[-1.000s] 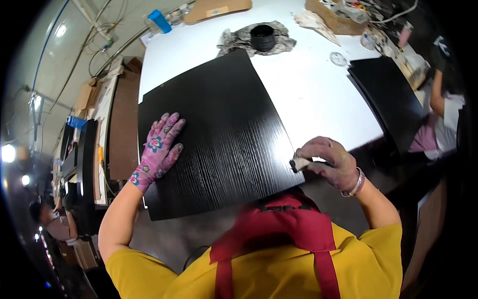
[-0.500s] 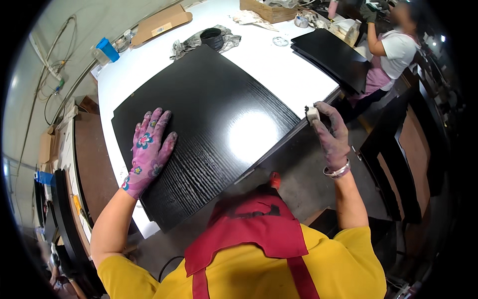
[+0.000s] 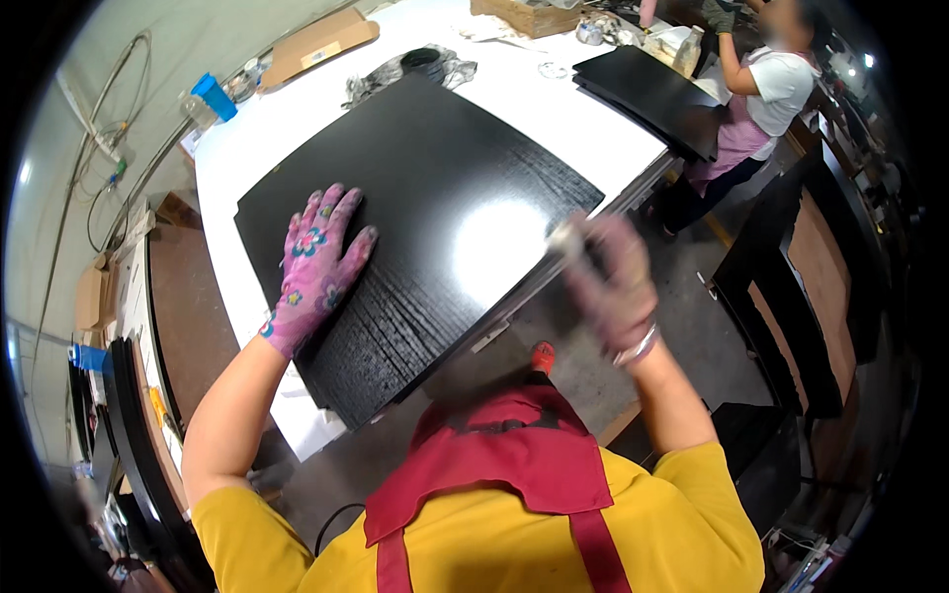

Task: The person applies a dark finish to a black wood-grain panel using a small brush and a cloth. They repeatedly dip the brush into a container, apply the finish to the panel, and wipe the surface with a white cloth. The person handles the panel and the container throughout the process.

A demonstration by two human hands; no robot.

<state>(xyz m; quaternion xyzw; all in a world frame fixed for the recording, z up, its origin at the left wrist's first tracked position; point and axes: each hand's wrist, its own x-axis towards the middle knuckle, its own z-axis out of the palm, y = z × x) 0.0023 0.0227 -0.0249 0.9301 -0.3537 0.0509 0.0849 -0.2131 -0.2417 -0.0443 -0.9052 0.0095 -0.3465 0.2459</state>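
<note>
One flat black panel (image 3: 415, 168), four-sided, glossy, streaked with grain-like ridges, beneath the left hand (image 3: 318, 262): flowered pink glove, fingers spread flat, grasping nothing. Right hand (image 3: 615, 282), gloved, blurred, at the panel's right edge, pinching a small pale piece (image 3: 565, 240), material unclear. Beyond both hands: round black pot (image 3: 423, 62) on crumpled grey sheeting (image 3: 459, 72); stacked thin black boards (image 3: 643, 97).

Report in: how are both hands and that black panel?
Left hand open, flat on black panel. Right hand blurred, pinching small pale piece near panel's edge. Dark pot behind far corner.
</note>
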